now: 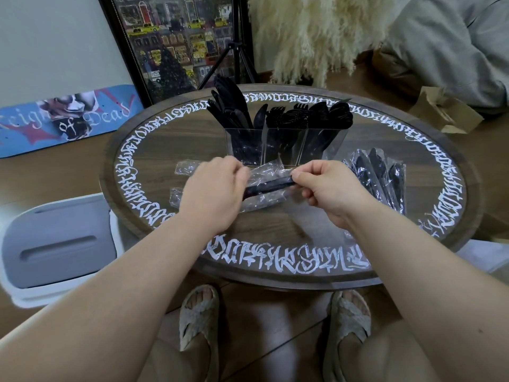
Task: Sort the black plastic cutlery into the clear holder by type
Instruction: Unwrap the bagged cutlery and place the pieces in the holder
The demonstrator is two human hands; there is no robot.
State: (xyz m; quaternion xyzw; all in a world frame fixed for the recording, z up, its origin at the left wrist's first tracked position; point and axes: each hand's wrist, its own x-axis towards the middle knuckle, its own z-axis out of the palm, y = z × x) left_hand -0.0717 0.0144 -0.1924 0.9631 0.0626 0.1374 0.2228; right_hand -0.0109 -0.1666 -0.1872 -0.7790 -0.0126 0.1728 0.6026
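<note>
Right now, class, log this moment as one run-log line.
left hand: grips wrapped black plastic cutlery piece | right hand: pinches its clear wrapper | clear three-part holder: partly filled | wrapped pile: waiting

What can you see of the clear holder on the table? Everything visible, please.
The clear holder is a transparent, acrylic-looking box standing upright on the round wooden table, just beyond both hands. Clear dividers split it into three side-by-side compartments, all filled with black cutlery standing on end: knives on the left, forks in the middle, spoons on the right. Neither hand touches it.
</note>
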